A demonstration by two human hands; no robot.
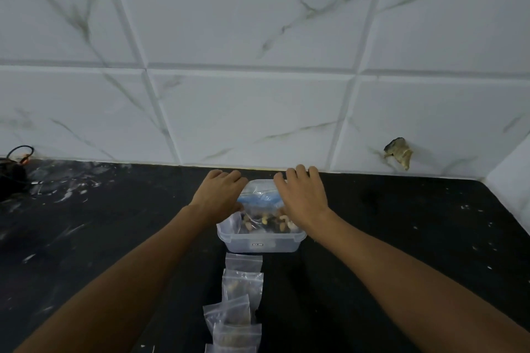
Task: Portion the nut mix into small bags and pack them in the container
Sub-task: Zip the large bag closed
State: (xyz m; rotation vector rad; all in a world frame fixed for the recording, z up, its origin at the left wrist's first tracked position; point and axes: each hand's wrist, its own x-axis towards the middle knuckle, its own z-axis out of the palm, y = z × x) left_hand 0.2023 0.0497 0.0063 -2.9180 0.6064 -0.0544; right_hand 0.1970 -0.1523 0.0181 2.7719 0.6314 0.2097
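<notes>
Head view looks down over two bare forearms reaching to a small tub (259,243) of clear, frosted plastic, rectangular with rounded corners and a thick rim, sitting on a black counter (401,223) that is matte and flecked with pale smears and specks. A large bag (259,203) of thin, crinkled clear film with a blue band across it lies in the tub, its upper part rising above the rim; through the film show the nuts (269,222), a lumpy mix of pale curved pieces and dark round ones, heaped toward the tub's near wall.

The left hand (219,193) lies palm down on the bag's left side, fingers curled over the film at the tub's far left edge; whether they pinch it cannot be told. The right hand (304,195) lies palm down on the bag's right side, fingers bent over the far edge, thumb tucked near the nuts; its grip cannot be told either.

Near the tub's front wall a row of small bags (243,285) runs toward the camera, flat glossy zip pouches, overlapping one another, some with brownish contents showing faintly.

Behind the counter stands a wall (258,94) of large white glossy tiles with grey-brown marble veins and raised pale joints. A rough chipped hole (398,152) breaks one tile at right. At far left a dark object with a black cable (17,152) sits on the counter.
</notes>
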